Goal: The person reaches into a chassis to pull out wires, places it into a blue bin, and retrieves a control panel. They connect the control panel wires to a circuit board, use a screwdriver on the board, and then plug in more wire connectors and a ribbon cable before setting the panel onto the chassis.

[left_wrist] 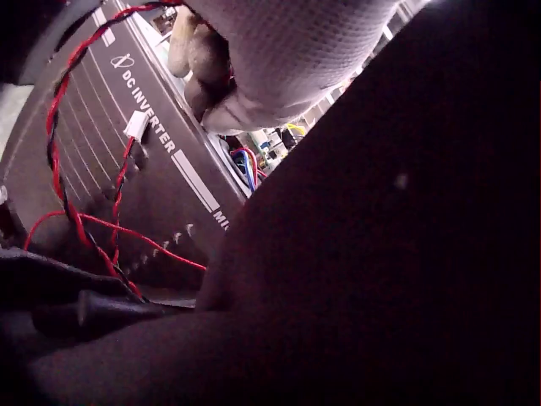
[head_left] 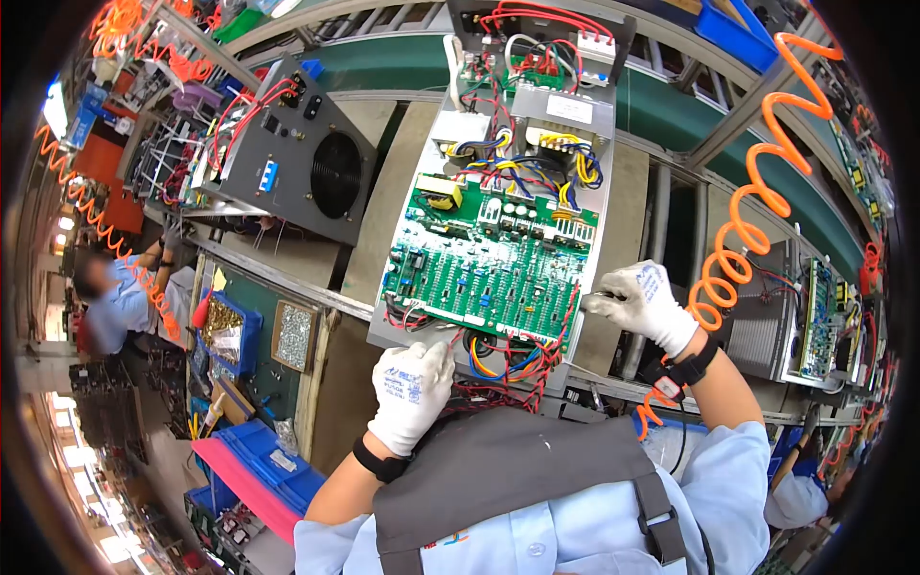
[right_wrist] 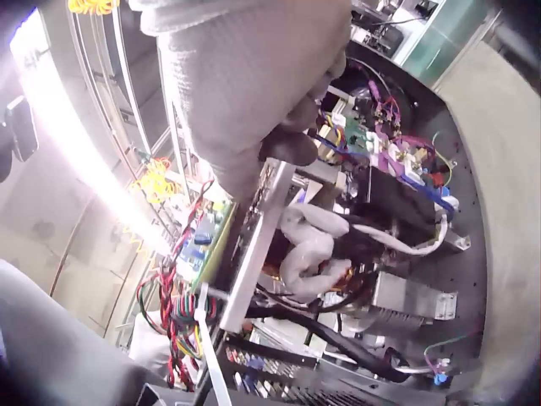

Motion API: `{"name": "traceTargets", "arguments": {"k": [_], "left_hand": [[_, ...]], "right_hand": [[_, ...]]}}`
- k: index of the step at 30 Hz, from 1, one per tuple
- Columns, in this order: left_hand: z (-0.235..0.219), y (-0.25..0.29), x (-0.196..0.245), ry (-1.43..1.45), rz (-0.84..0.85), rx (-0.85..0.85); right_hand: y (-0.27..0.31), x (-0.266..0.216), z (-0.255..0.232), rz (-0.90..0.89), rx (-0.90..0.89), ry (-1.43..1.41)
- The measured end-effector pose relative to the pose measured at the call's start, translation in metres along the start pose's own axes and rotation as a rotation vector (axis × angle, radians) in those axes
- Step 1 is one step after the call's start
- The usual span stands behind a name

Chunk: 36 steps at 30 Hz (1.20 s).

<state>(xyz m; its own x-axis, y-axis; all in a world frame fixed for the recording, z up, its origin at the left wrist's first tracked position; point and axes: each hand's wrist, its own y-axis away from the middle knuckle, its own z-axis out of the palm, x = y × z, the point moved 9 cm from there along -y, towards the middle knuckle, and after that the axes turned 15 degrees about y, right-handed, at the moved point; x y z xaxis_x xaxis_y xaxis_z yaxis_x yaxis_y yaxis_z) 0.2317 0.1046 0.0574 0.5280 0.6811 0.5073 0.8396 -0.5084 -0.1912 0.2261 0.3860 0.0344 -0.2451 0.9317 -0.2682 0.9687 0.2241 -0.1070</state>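
Note:
My white-gloved left hand is at the near left corner of an inverter unit, fingers curled beside the wires; I cannot tell what is between them. In the left wrist view, a twisted red-and-black wire loops in front of the dark case marked DC INVERTER. My gloved right hand is at the right side of the green circuit board. Its fingers curl over the edge of a metal plate, which stands tilted above the case interior in the right wrist view. A white-sleeved cable runs beneath.
Colored wire bundles hang at the board's near edge. A grey unit with a fan stands to the left, another finned unit to the right. An orange coiled hose hangs at the right. Blue bin holds small parts. Another person works far left.

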Motion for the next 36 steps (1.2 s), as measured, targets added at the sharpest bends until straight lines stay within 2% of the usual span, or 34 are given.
{"name": "traceTargets", "arguments": {"k": [3, 7, 10, 13, 17, 23, 26, 28, 35, 36], "left_hand": [[-0.001, 0.0, 0.0, -0.013, -0.045, 0.002], [-0.002, -0.001, -0.003, -0.031, -0.109, 0.005], [-0.001, 0.0, -0.004, -0.032, -0.117, 0.006], [0.0, 0.0, -0.004, -0.033, -0.117, -0.001], [-0.001, 0.0, 0.0, -0.002, -0.121, 0.002], [0.0, -0.008, 0.006, 0.057, -0.057, 0.043], [0.01, -0.018, 0.005, 0.023, -0.048, 0.01], [0.016, -0.025, 0.007, 0.033, -0.003, 0.039], [0.007, -0.021, -0.002, 0.091, -0.116, 0.068], [0.008, -0.023, 0.0, 0.068, -0.08, 0.056]], "right_hand": [[0.002, 0.011, -0.008, -0.02, 0.037, 0.021], [0.008, 0.042, 0.003, 0.058, -0.019, -0.045], [0.009, 0.048, 0.01, 0.078, -0.033, -0.008], [0.003, 0.03, -0.002, 0.014, 0.054, 0.022], [0.006, 0.02, -0.009, 0.01, 0.068, 0.094], [0.019, 0.005, -0.015, 0.013, 0.207, 0.3], [0.02, 0.014, -0.018, 0.085, 0.306, 0.364], [0.018, 0.015, -0.018, 0.124, 0.278, 0.342], [0.026, 0.036, -0.02, 0.195, 0.252, 0.263], [0.025, 0.041, -0.02, 0.251, 0.233, 0.271]]}}
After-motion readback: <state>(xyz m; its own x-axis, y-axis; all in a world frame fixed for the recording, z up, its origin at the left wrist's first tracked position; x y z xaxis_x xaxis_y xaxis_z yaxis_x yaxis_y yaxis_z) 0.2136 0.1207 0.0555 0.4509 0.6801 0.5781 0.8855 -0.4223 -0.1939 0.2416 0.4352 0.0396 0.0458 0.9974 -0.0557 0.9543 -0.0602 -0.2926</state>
